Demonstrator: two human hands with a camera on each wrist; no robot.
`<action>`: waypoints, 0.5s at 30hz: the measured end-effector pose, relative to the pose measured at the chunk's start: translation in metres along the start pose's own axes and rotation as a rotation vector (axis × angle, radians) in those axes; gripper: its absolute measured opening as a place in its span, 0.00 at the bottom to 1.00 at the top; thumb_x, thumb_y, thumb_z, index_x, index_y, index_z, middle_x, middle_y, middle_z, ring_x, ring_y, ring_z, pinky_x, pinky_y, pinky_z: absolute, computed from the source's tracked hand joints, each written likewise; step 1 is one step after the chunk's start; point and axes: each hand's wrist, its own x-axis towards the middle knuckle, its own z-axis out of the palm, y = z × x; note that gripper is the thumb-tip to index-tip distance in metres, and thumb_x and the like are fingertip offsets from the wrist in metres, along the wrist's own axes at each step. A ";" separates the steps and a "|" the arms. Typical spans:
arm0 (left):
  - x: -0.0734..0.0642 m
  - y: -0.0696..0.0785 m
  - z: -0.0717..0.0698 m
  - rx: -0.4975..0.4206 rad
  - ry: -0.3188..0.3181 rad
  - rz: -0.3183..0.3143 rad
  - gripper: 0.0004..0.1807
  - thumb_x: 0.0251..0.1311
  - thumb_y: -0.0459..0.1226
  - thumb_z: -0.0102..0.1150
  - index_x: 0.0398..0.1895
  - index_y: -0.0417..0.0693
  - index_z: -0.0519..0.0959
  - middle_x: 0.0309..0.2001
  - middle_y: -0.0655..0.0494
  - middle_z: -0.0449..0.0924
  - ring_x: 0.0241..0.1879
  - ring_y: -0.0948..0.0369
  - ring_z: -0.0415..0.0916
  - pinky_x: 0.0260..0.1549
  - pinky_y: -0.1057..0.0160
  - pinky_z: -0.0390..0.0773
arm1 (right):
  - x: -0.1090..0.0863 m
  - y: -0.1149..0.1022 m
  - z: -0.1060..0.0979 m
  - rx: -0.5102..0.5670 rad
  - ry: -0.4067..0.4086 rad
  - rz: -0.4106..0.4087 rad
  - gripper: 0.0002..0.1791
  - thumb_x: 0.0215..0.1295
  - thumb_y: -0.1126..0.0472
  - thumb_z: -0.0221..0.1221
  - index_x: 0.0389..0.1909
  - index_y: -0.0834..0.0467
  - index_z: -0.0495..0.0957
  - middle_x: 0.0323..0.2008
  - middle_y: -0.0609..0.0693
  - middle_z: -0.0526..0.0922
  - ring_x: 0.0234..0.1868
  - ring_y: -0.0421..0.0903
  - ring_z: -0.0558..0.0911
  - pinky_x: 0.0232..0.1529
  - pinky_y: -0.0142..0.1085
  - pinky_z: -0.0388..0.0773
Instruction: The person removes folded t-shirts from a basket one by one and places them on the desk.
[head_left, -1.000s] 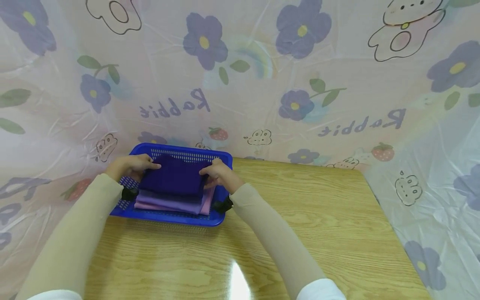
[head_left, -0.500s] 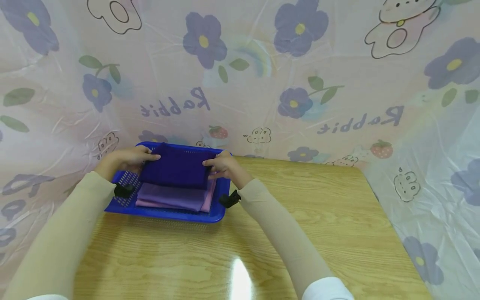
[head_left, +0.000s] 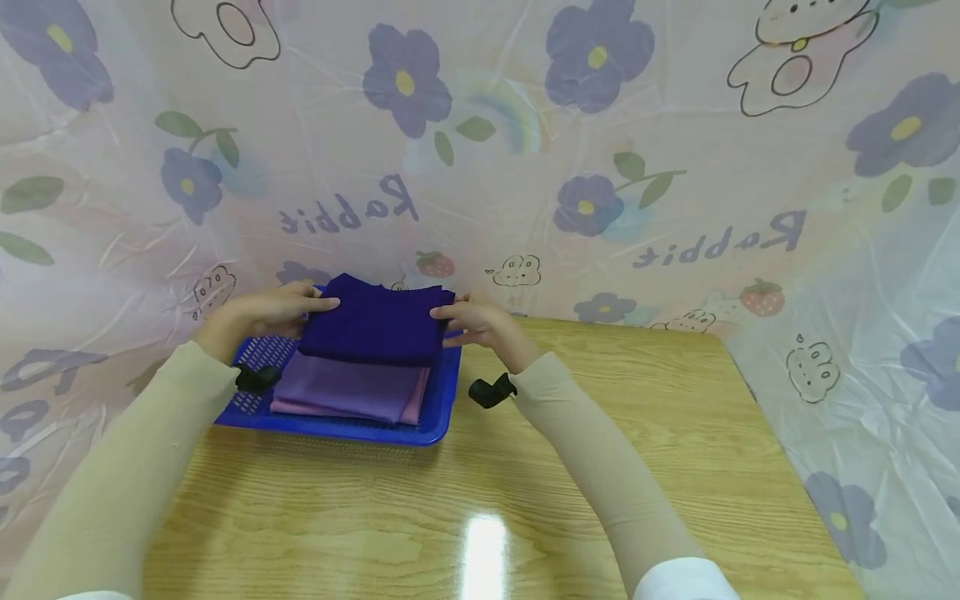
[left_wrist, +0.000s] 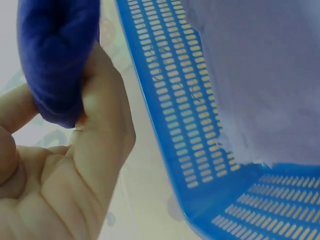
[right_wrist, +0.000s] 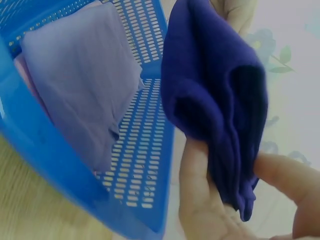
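Observation:
A folded dark purple cloth (head_left: 375, 323) is held up above the back of the blue basket (head_left: 442, 421). My left hand (head_left: 281, 310) pinches its left edge between thumb and fingers. At the opposite edge, my right hand (head_left: 483, 323) grips it the same way, and the right wrist view shows the folded layers of the cloth (right_wrist: 215, 75) between thumb and fingers. Inside the basket lies a folded lavender cloth (head_left: 352, 387), with a pink cloth (head_left: 412, 408) partly showing beneath it. The raised cloth hides part of the basket's back rim.
The basket stands on a wooden table (head_left: 615, 450) at its back left. Behind and beside the table hangs a printed curtain (head_left: 495, 167) with flowers and rabbits. A black strap piece (head_left: 491, 390) sits at the right wrist, another (head_left: 257, 379) at the left.
Both hands have lifted the dark purple cloth off the lavender one and carried it up and to the right. More of the lavender cloth shows now.

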 end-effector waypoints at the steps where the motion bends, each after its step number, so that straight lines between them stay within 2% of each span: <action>1: 0.001 0.002 0.002 -0.010 0.002 0.007 0.43 0.80 0.42 0.39 0.72 0.23 0.25 0.74 0.24 0.31 0.72 0.31 0.37 0.66 0.37 0.56 | -0.002 -0.001 -0.003 -0.006 0.003 -0.005 0.40 0.68 0.70 0.61 0.73 0.67 0.48 0.70 0.65 0.63 0.66 0.62 0.71 0.56 0.51 0.78; 3: 0.002 0.006 0.006 -0.025 0.000 0.019 0.42 0.80 0.42 0.38 0.72 0.23 0.25 0.74 0.24 0.36 0.72 0.32 0.44 0.66 0.39 0.59 | -0.005 -0.002 -0.009 -0.021 0.007 -0.012 0.27 0.68 0.70 0.61 0.62 0.68 0.58 0.67 0.64 0.66 0.65 0.61 0.73 0.55 0.50 0.79; 5: 0.004 0.010 0.011 -0.042 -0.007 0.032 0.39 0.81 0.42 0.38 0.73 0.22 0.30 0.73 0.24 0.44 0.72 0.35 0.50 0.66 0.41 0.62 | -0.008 -0.004 -0.015 -0.024 0.012 -0.025 0.15 0.68 0.70 0.61 0.45 0.65 0.63 0.61 0.62 0.72 0.62 0.61 0.75 0.55 0.51 0.79; 6: 0.004 0.013 0.013 -0.043 -0.010 0.038 0.39 0.81 0.42 0.38 0.74 0.23 0.31 0.73 0.25 0.45 0.72 0.36 0.51 0.66 0.42 0.63 | -0.010 -0.004 -0.018 -0.023 0.015 -0.031 0.14 0.68 0.70 0.61 0.40 0.62 0.62 0.57 0.61 0.74 0.61 0.61 0.76 0.54 0.51 0.79; 8: 0.005 0.017 0.018 -0.042 -0.011 0.050 0.38 0.81 0.42 0.38 0.74 0.23 0.34 0.72 0.25 0.48 0.71 0.37 0.54 0.65 0.43 0.64 | -0.013 -0.005 -0.025 -0.027 0.021 -0.041 0.18 0.68 0.70 0.61 0.32 0.59 0.58 0.51 0.59 0.76 0.58 0.60 0.79 0.53 0.52 0.79; 11: 0.007 0.024 0.025 -0.047 -0.001 0.069 0.38 0.80 0.43 0.38 0.75 0.24 0.36 0.71 0.27 0.53 0.68 0.40 0.62 0.65 0.45 0.66 | -0.018 -0.007 -0.035 -0.033 0.026 -0.056 0.16 0.69 0.69 0.61 0.34 0.60 0.59 0.49 0.57 0.76 0.54 0.58 0.81 0.53 0.52 0.79; 12: 0.008 0.025 0.027 -0.049 0.000 0.075 0.38 0.80 0.43 0.39 0.75 0.25 0.36 0.70 0.27 0.54 0.67 0.42 0.65 0.64 0.46 0.67 | -0.020 -0.007 -0.039 -0.031 0.028 -0.060 0.14 0.69 0.69 0.61 0.38 0.61 0.62 0.50 0.57 0.76 0.52 0.57 0.81 0.54 0.52 0.79; 15: 0.011 0.031 0.034 -0.070 0.006 0.084 0.37 0.80 0.43 0.39 0.75 0.26 0.38 0.69 0.29 0.57 0.64 0.45 0.68 0.63 0.48 0.70 | -0.026 -0.008 -0.050 -0.034 0.029 -0.069 0.14 0.69 0.69 0.61 0.43 0.61 0.63 0.53 0.58 0.75 0.49 0.54 0.82 0.54 0.52 0.79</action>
